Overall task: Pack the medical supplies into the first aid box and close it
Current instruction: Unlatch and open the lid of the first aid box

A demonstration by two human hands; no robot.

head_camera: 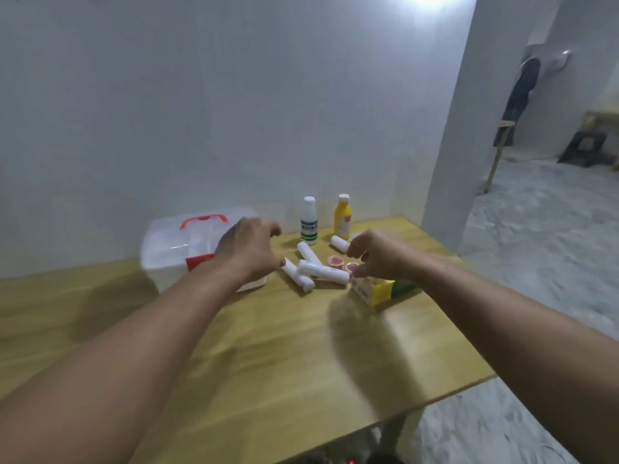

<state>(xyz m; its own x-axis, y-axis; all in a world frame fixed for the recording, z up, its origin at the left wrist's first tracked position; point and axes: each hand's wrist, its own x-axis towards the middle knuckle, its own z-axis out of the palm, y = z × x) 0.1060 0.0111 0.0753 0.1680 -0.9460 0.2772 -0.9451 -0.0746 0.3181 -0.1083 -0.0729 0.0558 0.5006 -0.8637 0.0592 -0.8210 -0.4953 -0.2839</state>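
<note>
The bandage rolls (pixel 313 267) are lying piled just right of the closed first aid box (pixel 174 249), long axes crossing. The left hand (pixel 249 251) is hovering nearer, fingers spread and empty; the right hand (pixel 375 256) is curling loosely beside them, gripping nothing.

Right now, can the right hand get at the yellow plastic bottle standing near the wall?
Probably yes. The right hand hovers open just in front of the yellow plastic bottle, and only a small white roll lies between them, low enough to reach over.
</note>
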